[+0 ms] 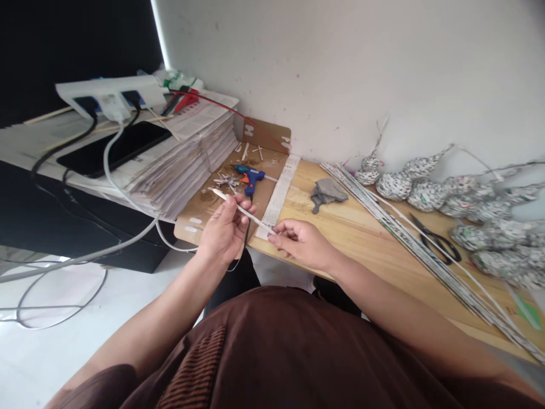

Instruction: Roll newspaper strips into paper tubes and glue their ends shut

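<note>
A thin white rolled-paper stick (255, 219) slants between my two hands, above the front edge of the table. Near its upper left end, the thumb and fingers of my left hand (227, 227) pinch it. My right hand (300, 241) grips its lower right end with the fingertips. Beyond my hands, a blue glue gun (253, 179) lies on a brown cardboard sheet (204, 213) among small white paper scraps (227, 182). A printed paper strip (279, 193) runs along the cardboard's right side.
Stacked newspapers (191, 153) carry a phone (114, 149) and power strip (110, 96) at left. To the right are a grey cloth (327, 192), long paper sticks (395, 233), black scissors (438, 241) and several woven paper forms (395, 185). Cables hang at left.
</note>
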